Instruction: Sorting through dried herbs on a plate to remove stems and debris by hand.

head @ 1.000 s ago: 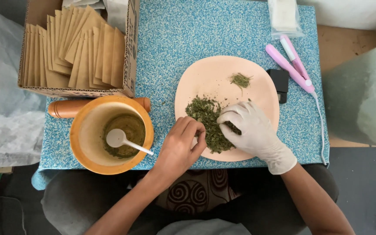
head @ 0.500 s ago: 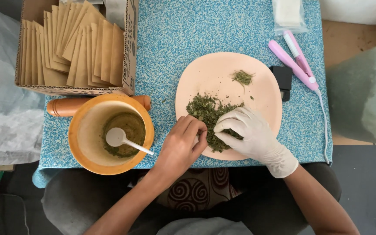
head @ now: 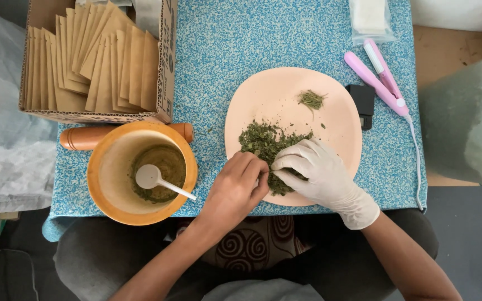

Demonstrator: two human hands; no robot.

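On a blue speckled tabletop [head: 285,39], a peach plate [head: 274,95] holds a pile of dried green herbs [head: 260,139]. At its near edge the bare left hand [head: 232,189] pinches herbs, fingers narrowed; the gloved right hand [head: 322,173] curls over the pile. Far left stands a cardboard box [head: 165,61] of tan paper envelopes [head: 104,61]; far right lies a clear plastic packet [head: 369,19]. Grey floor shows at right.
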